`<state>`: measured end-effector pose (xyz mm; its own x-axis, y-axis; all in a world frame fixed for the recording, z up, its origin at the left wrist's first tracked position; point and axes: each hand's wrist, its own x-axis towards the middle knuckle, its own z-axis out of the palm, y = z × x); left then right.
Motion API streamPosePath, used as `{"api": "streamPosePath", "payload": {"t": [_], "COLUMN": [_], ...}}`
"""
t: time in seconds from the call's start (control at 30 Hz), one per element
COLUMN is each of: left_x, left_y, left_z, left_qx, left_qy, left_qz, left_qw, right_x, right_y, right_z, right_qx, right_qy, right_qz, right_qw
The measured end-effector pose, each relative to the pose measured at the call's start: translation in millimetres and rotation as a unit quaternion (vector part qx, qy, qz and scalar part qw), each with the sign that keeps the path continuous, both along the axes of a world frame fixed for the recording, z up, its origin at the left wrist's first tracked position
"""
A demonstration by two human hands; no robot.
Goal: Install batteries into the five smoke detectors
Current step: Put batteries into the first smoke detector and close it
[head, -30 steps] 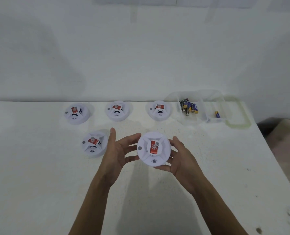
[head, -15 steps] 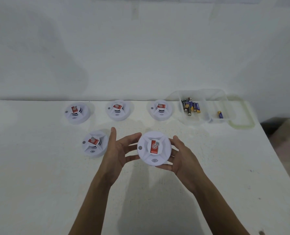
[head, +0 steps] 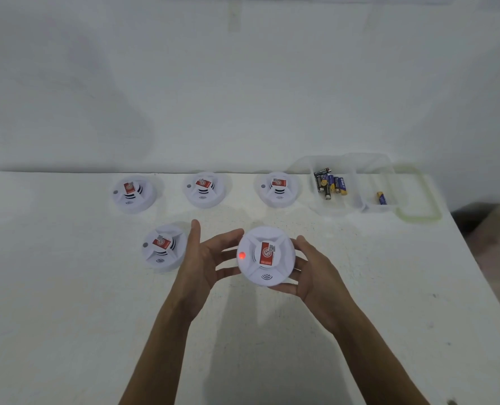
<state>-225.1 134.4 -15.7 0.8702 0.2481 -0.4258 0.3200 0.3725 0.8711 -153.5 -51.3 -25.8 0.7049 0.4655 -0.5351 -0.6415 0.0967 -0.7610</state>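
A smoke detector is cradled face-up in the right hand, its red lamp lit, probably for a check; the left hand is held open beside it. Batteries lie in a container beyond the right hand on the tabletop.

Right hand cupped, gripping; left hand apparently spread, fingertips touching.
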Motion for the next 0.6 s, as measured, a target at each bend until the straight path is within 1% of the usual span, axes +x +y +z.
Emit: {"api": "streamPosePath", "payload": {"t": [0.13, 0.3, 0.47, 0.6], "left_x": [-1, -1, 3, 7], "left_y": [2, 7, 13, 17], "left_z": [-3, -8, -16, -23], "left_qx": [0.003, 0.005, 0.008, 0.011], "left_qy": [0.001, 0.001, 0.001, 0.001], "left_qz": [0.008, 0.011, 0.015, 0.022], "left_qw": [1.000, 1.000, 1.000, 1.000], "right_x": [-2, -4, -1, 6], "right_y": [1, 1, 5, 14], "right_z": [-2, -4, -6, -13], "right_qx": [-0.021, -0.057, -0.077, -0.129], "right_qy": [-0.037, -0.114, -0.156, -0.181], "right_qz": [0.006, 0.014, 0.023, 0.016], "right_qw": [0.999, 0.992, 0.984, 0.975]}}
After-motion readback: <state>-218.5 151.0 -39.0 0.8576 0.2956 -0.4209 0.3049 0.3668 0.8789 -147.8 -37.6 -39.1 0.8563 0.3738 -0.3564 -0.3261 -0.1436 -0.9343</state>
